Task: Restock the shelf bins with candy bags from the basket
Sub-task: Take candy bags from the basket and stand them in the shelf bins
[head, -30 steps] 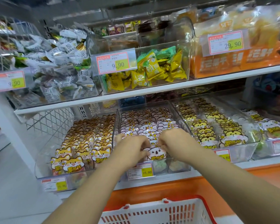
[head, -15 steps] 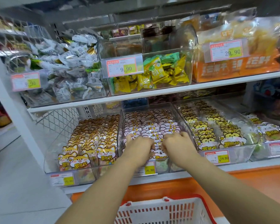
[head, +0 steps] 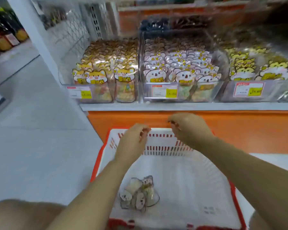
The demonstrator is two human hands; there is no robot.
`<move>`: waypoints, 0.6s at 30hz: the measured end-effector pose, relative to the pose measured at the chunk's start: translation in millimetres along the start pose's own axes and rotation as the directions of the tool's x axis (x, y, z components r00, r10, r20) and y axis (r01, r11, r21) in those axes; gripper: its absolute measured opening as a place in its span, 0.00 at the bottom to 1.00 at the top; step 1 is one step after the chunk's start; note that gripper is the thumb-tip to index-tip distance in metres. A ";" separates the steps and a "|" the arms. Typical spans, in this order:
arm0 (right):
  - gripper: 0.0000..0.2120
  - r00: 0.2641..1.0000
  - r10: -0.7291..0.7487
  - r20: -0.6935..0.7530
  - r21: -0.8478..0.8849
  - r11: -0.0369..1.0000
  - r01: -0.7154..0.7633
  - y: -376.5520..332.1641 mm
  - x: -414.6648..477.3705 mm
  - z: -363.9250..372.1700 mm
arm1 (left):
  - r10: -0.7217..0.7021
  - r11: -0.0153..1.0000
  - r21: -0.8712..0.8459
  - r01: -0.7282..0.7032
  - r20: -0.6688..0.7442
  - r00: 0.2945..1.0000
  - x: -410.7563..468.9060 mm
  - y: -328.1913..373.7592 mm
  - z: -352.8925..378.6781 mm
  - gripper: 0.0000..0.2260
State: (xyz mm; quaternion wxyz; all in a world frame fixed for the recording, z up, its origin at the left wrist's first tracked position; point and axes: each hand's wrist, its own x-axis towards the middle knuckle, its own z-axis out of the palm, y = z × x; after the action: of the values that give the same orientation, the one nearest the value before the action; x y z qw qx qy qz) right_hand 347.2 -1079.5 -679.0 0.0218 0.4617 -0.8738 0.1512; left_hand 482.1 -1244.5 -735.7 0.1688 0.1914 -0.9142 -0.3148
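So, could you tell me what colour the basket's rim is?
The basket rim is red; head view.

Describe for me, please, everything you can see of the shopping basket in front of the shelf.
The basket looks like white plastic with a red rim, and its far wall is pierced by rows of small slots. It stands upright and open-topped, right in front of the orange shelf base. A small heap of candy bags lies on its bottom, towards the near left. The left hand and right hand hover over its far wall, seemingly without touching it.
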 end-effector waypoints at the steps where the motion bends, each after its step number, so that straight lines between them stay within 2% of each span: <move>1: 0.11 0.998 0.008 0.067 0.005 1.000 -0.009 -2.4 -4.1 16.0 | -0.083 0.997 0.009 0.083 0.125 0.989 -8.9 -14.8 10.4 0.11; 3: 0.11 0.978 0.062 0.201 0.028 0.997 -0.069 -5.7 -14.5 53.0 | -0.201 0.979 0.068 0.190 0.407 0.891 -26.7 -48.6 33.8 0.13; 5: 0.12 0.922 0.143 0.360 0.050 0.984 -0.173 -3.8 -26.7 97.5 | -0.304 0.952 0.165 0.259 0.629 0.716 -45.7 -80.7 54.1 0.18; 6: 0.12 0.873 0.176 0.456 0.072 0.970 -0.234 -1.6 -34.2 120.0 | -0.358 0.932 0.215 0.292 0.682 0.638 -55.9 -96.3 63.5 0.21; 7: 0.12 0.807 0.196 0.557 0.093 0.951 -0.295 0.7 -43.1 142.0 | -0.409 0.909 0.259 0.325 0.696 0.589 -66.1 -112.2 73.0 0.23; 9: 0.14 0.649 0.203 0.733 0.102 0.911 -0.400 3.3 -61.6 180.0 | -0.510 0.857 0.338 0.388 0.659 0.553 -86.5 -138.3 89.9 0.26; 12: 0.21 0.452 0.223 0.864 0.065 0.840 -0.539 -0.1 -87.3 222.2 | -0.610 0.792 0.443 0.420 0.618 0.496 -111.0 -162.5 110.7 0.32; 14: 0.26 0.370 0.236 0.899 0.059 0.771 -0.634 -7.6 -99.6 241.5 | -0.619 0.785 0.481 0.390 0.632 0.466 -122.8 -168.2 122.2 0.36; 17: 0.35 0.307 0.259 0.916 0.084 0.624 -0.777 -18.4 -107.2 265.0 | -0.621 0.784 0.534 0.317 0.666 0.414 -133.3 -172.5 136.5 0.45; 18: 0.36 0.291 0.262 0.920 0.092 0.577 -0.812 -22.1 -107.5 270.0 | -0.628 0.778 0.543 0.315 0.657 0.418 -136.2 -174.5 140.3 0.46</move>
State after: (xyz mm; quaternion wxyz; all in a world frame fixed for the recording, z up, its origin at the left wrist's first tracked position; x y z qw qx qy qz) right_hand 454.1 -1081.9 -950.1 -0.5870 0.1116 -0.7870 0.1537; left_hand 582.9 -1237.8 -977.6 -0.4019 0.3040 -0.8300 -0.2392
